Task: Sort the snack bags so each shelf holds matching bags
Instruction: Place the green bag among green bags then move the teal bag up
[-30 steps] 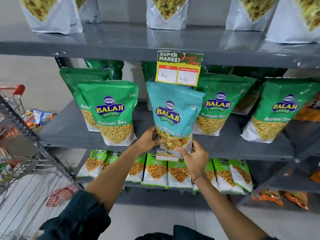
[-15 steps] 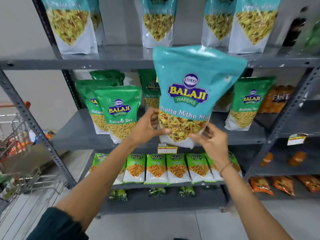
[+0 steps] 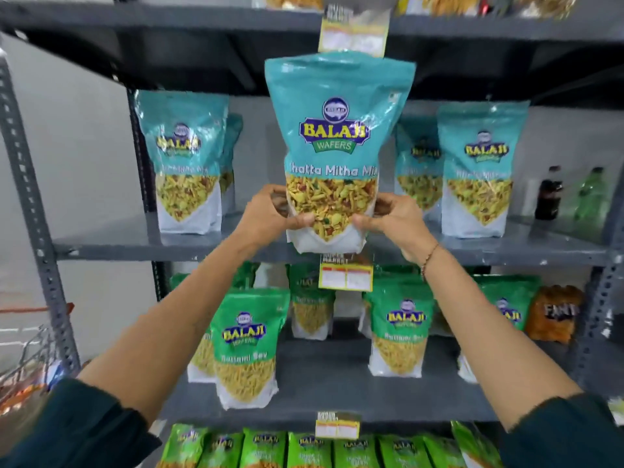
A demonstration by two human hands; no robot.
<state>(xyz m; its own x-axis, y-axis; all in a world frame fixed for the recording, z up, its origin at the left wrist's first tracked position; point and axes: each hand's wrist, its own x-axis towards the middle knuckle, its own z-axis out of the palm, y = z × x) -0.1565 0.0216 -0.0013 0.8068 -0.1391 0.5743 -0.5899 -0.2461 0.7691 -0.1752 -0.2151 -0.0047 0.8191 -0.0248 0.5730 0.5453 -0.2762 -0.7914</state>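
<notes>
Grey metal shelf (image 3: 111, 238) at mid-frame carries upright teal bags (image 3: 184, 160) left and right, two bottles (image 3: 548, 194) at far right; the shelf below (image 3: 337, 386) holds green bags (image 3: 248, 346)

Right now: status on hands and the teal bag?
Both hands, left and right, grip teal bag. Held upright before teal shelf. Centre gap free.

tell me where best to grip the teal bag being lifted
Grip the teal bag low, at both side edges of its filled lower part, coming from the front and below, as the left hand and right hand do now. It stands upright, the contents sit at the bottom, and the top is flat film that would likely buckle.
</notes>
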